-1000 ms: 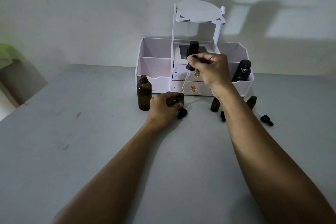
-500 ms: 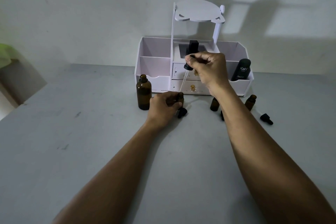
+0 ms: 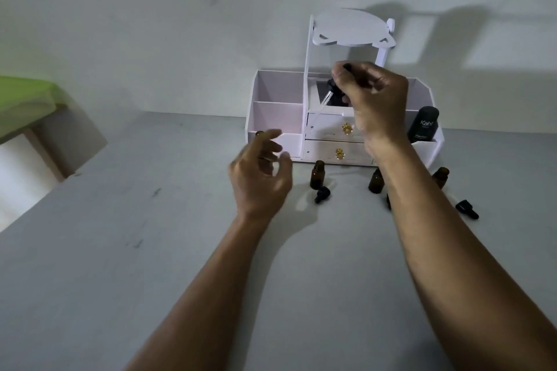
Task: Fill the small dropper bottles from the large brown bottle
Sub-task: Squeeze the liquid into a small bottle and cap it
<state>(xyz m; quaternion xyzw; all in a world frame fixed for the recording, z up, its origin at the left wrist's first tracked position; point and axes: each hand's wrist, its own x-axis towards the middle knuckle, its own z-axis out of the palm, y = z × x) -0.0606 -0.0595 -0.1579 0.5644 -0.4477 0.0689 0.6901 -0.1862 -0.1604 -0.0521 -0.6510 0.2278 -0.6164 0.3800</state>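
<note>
My right hand [image 3: 370,99] is raised in front of the organizer and pinches a black-capped glass dropper [image 3: 327,96], its tube slanting down to the left. My left hand [image 3: 260,173] hovers open above the table and hides most of the large brown bottle [image 3: 259,133]; only the bottle's mouth shows behind my fingers. Three small brown dropper bottles stand uncapped on the table: one in the middle [image 3: 317,174], one beside my right wrist [image 3: 376,180], one to the right of my forearm [image 3: 440,177].
A white desk organizer [image 3: 280,117] with two gold-knobbed drawers stands against the wall, a black "Kahf" bottle [image 3: 423,125] in its right compartment. Loose black dropper caps lie on the grey table, one by the middle bottle [image 3: 322,194] and one at far right [image 3: 467,209].
My left hand let go of the middle small bottle and rose to the left, in front of the large bottle. My right hand lifted the dropper out of that small bottle.
</note>
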